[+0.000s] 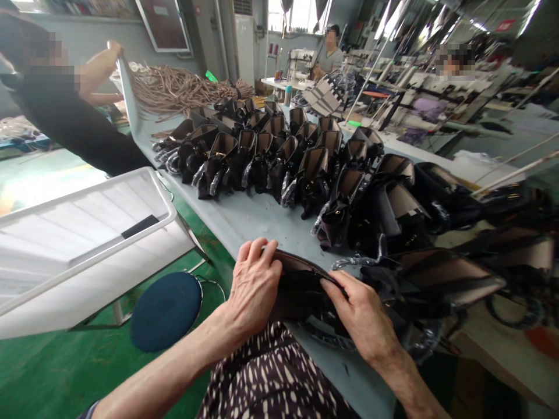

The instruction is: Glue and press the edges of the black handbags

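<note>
A black handbag point(301, 294) with a brown lining lies at the near edge of the table, right in front of my body. My left hand point(257, 285) grips its left end, fingers curled over the rim. On the right side of the opening, my right hand point(362, 311) pinches the top edge between thumb and fingers. Plastic-wrapped handles point(329, 333) show under the bag's front. Another open black bag point(449, 273) sits just to the right of my right hand. The bag's inside is mostly dark and hard to make out.
Many similar black bags point(262, 145) stand in rows on the grey table point(257, 218). Brown cords point(174, 87) are heaped at its far end. To the left are a white bin point(161, 201) and a blue stool point(168, 311). Other people are near the table and sewing machines.
</note>
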Demonstrator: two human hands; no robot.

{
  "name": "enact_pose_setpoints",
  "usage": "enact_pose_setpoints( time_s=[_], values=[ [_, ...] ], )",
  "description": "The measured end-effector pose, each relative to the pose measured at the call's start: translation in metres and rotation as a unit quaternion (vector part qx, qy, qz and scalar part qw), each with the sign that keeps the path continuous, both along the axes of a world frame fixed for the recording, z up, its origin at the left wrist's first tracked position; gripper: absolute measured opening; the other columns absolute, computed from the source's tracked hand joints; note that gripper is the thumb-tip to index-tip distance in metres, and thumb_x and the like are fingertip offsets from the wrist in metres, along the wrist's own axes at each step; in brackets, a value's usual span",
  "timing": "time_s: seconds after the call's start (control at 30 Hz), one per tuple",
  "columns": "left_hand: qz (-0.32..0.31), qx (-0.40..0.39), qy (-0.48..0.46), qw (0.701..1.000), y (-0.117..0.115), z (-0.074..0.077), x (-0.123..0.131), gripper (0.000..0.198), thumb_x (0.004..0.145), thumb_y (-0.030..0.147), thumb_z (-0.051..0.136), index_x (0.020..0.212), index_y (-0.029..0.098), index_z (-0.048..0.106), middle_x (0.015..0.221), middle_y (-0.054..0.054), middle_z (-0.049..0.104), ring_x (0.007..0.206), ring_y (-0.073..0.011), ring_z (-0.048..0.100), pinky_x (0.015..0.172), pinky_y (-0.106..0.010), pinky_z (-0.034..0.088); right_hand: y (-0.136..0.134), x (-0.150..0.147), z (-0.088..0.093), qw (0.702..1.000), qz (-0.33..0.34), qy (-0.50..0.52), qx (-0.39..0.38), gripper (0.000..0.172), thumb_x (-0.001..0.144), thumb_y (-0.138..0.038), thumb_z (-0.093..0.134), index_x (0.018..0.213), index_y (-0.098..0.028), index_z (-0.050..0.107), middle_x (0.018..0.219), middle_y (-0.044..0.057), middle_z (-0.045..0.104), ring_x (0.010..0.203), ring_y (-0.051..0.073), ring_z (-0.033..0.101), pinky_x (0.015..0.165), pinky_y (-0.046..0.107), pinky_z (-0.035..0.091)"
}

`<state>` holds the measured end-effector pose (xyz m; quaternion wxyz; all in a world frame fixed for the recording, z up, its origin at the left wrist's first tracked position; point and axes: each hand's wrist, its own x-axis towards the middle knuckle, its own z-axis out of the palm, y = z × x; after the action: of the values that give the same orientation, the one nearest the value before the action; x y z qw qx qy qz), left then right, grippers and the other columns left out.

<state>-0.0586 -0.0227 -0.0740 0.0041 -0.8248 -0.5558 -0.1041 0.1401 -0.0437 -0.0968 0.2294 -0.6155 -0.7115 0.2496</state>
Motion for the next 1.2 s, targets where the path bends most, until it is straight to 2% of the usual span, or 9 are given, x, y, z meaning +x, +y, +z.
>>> enact_pose_setpoints(
  time_s=[0.1,0.27,0.47,0.6,0.77,0.87,0.97,1.2],
  values=[
    [0.017,-0.011,-0.086,0.996,0.007,-0.006,-0.006,0.019,0.083,0.027,0.057,0.068,0.017,0.064,0.124,-0.009,0.053,0.117,-0.0297,0.04,0.098,-0.044,0.039,0.0,0.002,-0.002,1.0,0.009,0.005,0.006,0.025,0.093,-0.033,0.041,0.086,-0.02,0.061,0.089,0.006,0.063,0.082,0.02,0.058,0.079,0.031,0.042],
    [-0.004,-0.086,-0.139,0.987,0.014,-0.005,-0.012,0.019,0.083,0.021,0.055,0.068,0.017,0.064,0.118,-0.006,0.058,0.103,-0.0218,0.052,0.094,-0.037,0.042,0.003,0.008,-0.006,0.999,0.03,-0.002,0.017,0.024,0.093,-0.032,0.042,0.089,-0.02,0.063,0.094,0.007,0.065,0.087,0.02,0.06,0.079,0.03,0.043],
    [-0.013,-0.134,-0.143,0.981,0.021,0.003,-0.013,0.022,0.084,0.024,0.054,0.064,0.019,0.064,0.113,-0.002,0.062,0.096,-0.0191,0.055,0.084,-0.031,0.045,0.007,0.013,-0.008,0.999,0.037,-0.01,0.027,0.024,0.092,-0.031,0.043,0.091,-0.02,0.064,0.097,0.007,0.066,0.09,0.021,0.061,0.076,0.029,0.045],
    [-0.035,-0.155,-0.168,0.973,0.027,0.005,-0.015,0.021,0.081,0.025,0.058,0.063,0.02,0.065,0.095,0.001,0.067,0.086,-0.016,0.055,0.077,-0.027,0.044,0.006,0.012,-0.004,0.999,0.032,0.0,0.017,0.022,0.092,-0.03,0.044,0.089,-0.021,0.064,0.09,0.004,0.066,0.084,0.019,0.061,0.076,0.029,0.046],
    [-0.019,-0.203,-0.214,0.955,0.03,0.005,-0.014,0.018,0.079,0.021,0.059,0.061,0.017,0.062,0.08,0.001,0.066,0.078,-0.0131,0.057,0.072,-0.023,0.042,0.006,0.009,-0.004,1.0,0.006,0.011,0.015,0.017,0.089,-0.033,0.051,0.092,-0.021,0.063,0.089,0.004,0.066,0.083,0.019,0.062,0.074,0.029,0.047],
    [-0.02,-0.207,-0.232,0.95,0.029,0.004,-0.011,0.019,0.079,0.02,0.058,0.061,0.017,0.061,0.078,0.0,0.065,0.075,-0.0125,0.057,0.071,-0.022,0.041,0.007,0.009,-0.008,0.999,-0.014,0.023,0.046,0.018,0.085,-0.03,0.057,0.1,-0.02,0.061,0.097,0.005,0.065,0.091,0.02,0.061,0.081,0.031,0.047],
    [-0.024,-0.209,-0.235,0.949,0.029,0.003,-0.009,0.02,0.079,0.02,0.058,0.06,0.016,0.061,0.077,0.0,0.064,0.075,-0.0127,0.057,0.071,-0.022,0.041,0.01,0.01,-0.011,0.995,0.003,0.041,0.091,0.021,0.085,-0.029,0.057,0.104,-0.02,0.062,0.103,0.007,0.063,0.097,0.021,0.059,0.087,0.032,0.045],
    [-0.03,-0.22,-0.22,0.95,0.034,0.005,-0.007,0.02,0.079,0.019,0.059,0.059,0.016,0.06,0.077,-0.001,0.064,0.076,-0.013,0.057,0.071,-0.022,0.041,0.018,0.009,-0.013,0.988,0.026,0.078,0.13,0.018,0.088,-0.028,0.053,0.096,-0.019,0.067,0.088,0.006,0.063,0.083,0.018,0.061,0.075,0.03,0.049]
  ],
)
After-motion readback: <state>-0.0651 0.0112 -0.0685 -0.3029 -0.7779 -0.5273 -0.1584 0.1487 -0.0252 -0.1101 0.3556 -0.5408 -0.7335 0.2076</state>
